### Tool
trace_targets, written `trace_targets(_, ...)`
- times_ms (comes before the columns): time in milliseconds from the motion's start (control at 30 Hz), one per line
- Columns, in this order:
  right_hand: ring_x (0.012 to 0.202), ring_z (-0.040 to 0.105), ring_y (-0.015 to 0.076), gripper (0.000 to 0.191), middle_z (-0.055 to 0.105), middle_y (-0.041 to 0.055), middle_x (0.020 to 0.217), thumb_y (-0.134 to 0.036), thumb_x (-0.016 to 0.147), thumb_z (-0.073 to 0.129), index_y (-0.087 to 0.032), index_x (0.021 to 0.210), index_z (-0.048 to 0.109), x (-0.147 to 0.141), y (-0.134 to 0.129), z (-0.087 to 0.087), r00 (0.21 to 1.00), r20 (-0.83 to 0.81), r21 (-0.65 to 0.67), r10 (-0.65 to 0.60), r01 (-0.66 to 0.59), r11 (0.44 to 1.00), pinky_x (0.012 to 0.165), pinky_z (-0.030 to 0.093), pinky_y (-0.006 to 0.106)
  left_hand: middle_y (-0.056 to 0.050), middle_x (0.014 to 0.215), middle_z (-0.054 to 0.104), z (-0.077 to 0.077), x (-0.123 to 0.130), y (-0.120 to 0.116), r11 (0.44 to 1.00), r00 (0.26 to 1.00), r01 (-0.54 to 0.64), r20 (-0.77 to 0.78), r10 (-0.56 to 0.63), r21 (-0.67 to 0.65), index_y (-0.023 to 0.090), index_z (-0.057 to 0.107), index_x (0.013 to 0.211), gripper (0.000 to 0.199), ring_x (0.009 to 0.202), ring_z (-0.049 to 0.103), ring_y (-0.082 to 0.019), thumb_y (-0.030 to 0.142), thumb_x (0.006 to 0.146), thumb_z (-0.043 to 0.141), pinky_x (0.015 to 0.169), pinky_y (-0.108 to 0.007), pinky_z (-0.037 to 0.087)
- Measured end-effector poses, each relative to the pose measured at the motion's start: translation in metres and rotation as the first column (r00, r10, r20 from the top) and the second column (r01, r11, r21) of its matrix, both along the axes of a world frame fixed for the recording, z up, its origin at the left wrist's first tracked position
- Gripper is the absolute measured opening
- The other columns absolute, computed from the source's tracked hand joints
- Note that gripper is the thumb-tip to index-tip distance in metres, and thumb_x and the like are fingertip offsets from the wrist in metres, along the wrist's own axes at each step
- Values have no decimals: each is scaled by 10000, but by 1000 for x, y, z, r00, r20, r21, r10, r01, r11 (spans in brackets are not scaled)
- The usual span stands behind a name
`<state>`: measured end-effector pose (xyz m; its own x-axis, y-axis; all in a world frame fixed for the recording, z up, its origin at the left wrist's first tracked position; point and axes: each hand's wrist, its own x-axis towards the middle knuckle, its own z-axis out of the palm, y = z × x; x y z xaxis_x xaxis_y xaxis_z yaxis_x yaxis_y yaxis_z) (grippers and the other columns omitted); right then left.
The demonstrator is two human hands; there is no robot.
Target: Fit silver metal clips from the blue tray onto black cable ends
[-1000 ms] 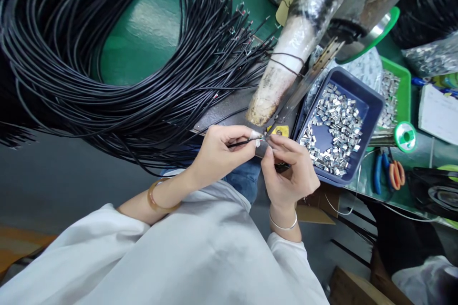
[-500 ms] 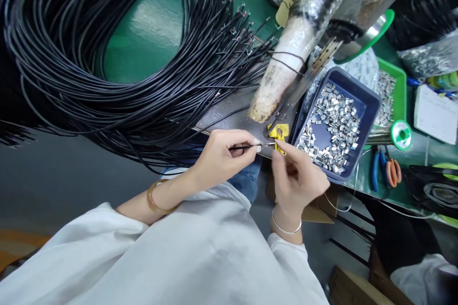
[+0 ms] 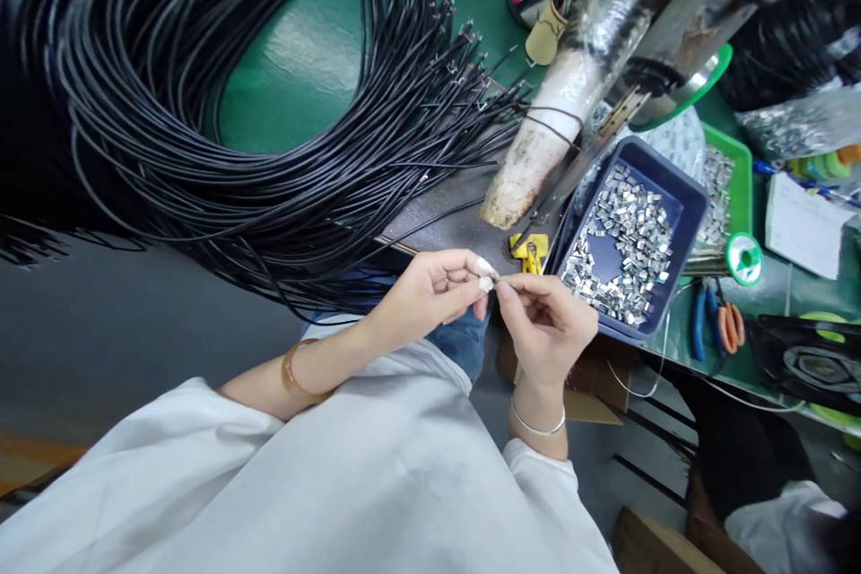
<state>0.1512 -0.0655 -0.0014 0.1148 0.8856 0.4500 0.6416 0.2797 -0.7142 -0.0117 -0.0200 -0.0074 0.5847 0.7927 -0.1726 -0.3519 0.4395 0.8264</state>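
Observation:
My left hand [image 3: 447, 285] is closed in a pinch, with white coverings on its fingertips. It grips a black cable, now mostly hidden by the fingers. Thumb and forefinger of my right hand [image 3: 546, 316] pinch the thin wire end at the cable's tip, and the fingertips of both hands nearly touch. Just beyond my right hand is a yellow fixture [image 3: 531, 253] at the bench edge. Right of it, a dark blue tray [image 3: 686, 229] holds many small metal clips [image 3: 632, 224]. A large bundle of black cables [image 3: 269, 188] lies on the left and centre.
A white-wrapped duct [image 3: 531, 157] slants over the green bench [image 3: 289, 81]. At the right are a green tray [image 3: 740, 197], a solder spool [image 3: 743, 258], blue-and-orange-handled tools [image 3: 730, 327] and a notepad [image 3: 804, 224]. Part of another person's dark clothing [image 3: 746, 430] shows at lower right.
The view has shifted slightly. My right hand has moved left and its fingertips have closed on the wire end. The cable in my left hand shows less than before.

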Motion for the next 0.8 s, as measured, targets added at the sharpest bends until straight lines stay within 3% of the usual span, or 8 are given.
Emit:
trace_targets(67, 427, 456, 52, 93, 538, -90, 598, -267, 912, 669, -245, 1000, 690, -1, 2, 0, 996, -18, 199, -89, 90, 976, 409, 364, 199, 23, 567, 619, -2, 0, 3, 1000, 1000, -19, 4, 19, -21, 133, 680, 818, 249, 438, 409, -42, 345, 812, 810, 411, -172, 283)
trace_targets(167, 394, 496, 59, 271, 586, -97, 644, -205, 941, 587, -263, 1205, 602, 0, 4, -1, 975, -175, 436, -135, 199, 878, 369, 373, 190, 20, 553, 612, -3, 1, 7, 996, 996, -90, -20, 91, 22, 127, 720, 756, 193, 498, 482, -55, 285, 796, 823, 470, -167, 353)
trace_targets(233, 465, 616, 79, 314, 700, -66, 758, -139, 953, 555, -265, 1239, 573, 1, 3, -3, 972, -172, 428, -158, 218, 877, 418, 476, 201, 23, 559, 614, -2, 3, 9, 990, 990, -132, -45, 134, 49, 128, 737, 745, 159, 523, 506, -57, 249, 774, 835, 505, -163, 389)
trace_targets(300, 654, 744, 126, 280, 770, -20, 891, -107, 939, 589, -251, 1179, 605, 2, 2, -6, 980, -73, 344, -187, 201, 917, 568, 606, 254, 25, 579, 626, -1, 6, 11, 984, 984, -164, -59, 167, 63, 129, 751, 744, 147, 527, 509, -53, 235, 747, 852, 512, -157, 403)
trace_targets(400, 879, 782, 166, 181, 784, 4, 968, -102, 878, 693, -231, 998, 654, 0, 2, -11, 986, 66, 290, -155, 130, 948, 759, 656, 306, -4, 677, 705, 2, 11, 12, 974, 976, -205, -50, 210, 95, 131, 769, 751, 152, 594, 585, -73, 254, 735, 858, 582, -166, 488)
trace_targets(533, 899, 760, 148, 159, 777, 15, 990, -92, 860, 708, -222, 930, 647, -3, 7, -15, 987, 97, 306, -131, 96, 947, 799, 642, 306, -22, 727, 747, 5, 17, 15, 954, 958, -259, -83, 273, 149, 135, 765, 733, 131, 693, 670, -114, 243, 728, 840, 697, -205, 568)
trace_targets(800, 879, 747, 142, 149, 767, 5, 962, -96, 855, 718, -223, 906, 657, -4, 14, -15, 988, 48, 310, -144, 123, 943, 775, 641, 308, -18, 689, 713, 4, 21, 16, 918, 914, -294, -203, 352, 267, 134, 743, 747, 84, 638, 645, -110, 215, 768, 733, 601, -190, 525)
